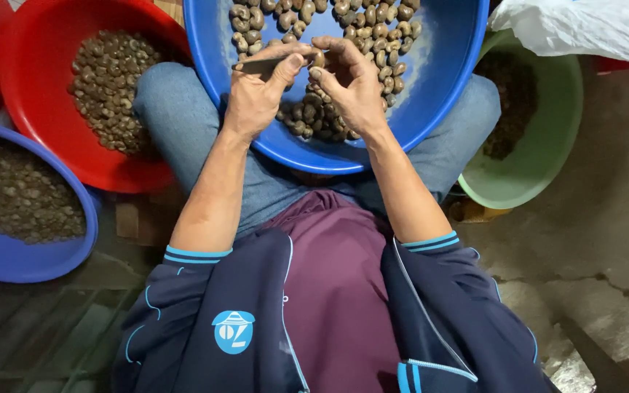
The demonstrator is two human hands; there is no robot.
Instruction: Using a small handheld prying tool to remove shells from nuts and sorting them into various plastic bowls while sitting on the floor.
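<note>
A large blue basin point(438, 80) rests on my lap, holding several brown cashew nuts point(373, 29). Over it, my left hand point(256, 94) grips a thin metal tool point(256, 65), its tip pointing right toward a single nut point(317, 60). That nut is pinched between the thumb and fingers of my right hand point(351, 84). Both hands meet above the basin's near side, with more nuts piled just under them.
A red basin point(38, 131) of nuts sits at the left, with a blue basin point(9, 255) of small brownish pieces below it. A green basin point(555, 138) of dark shells stands at the right. A white bag point(584, 25) lies top right. Cracked concrete floor point(606, 240) spreads right.
</note>
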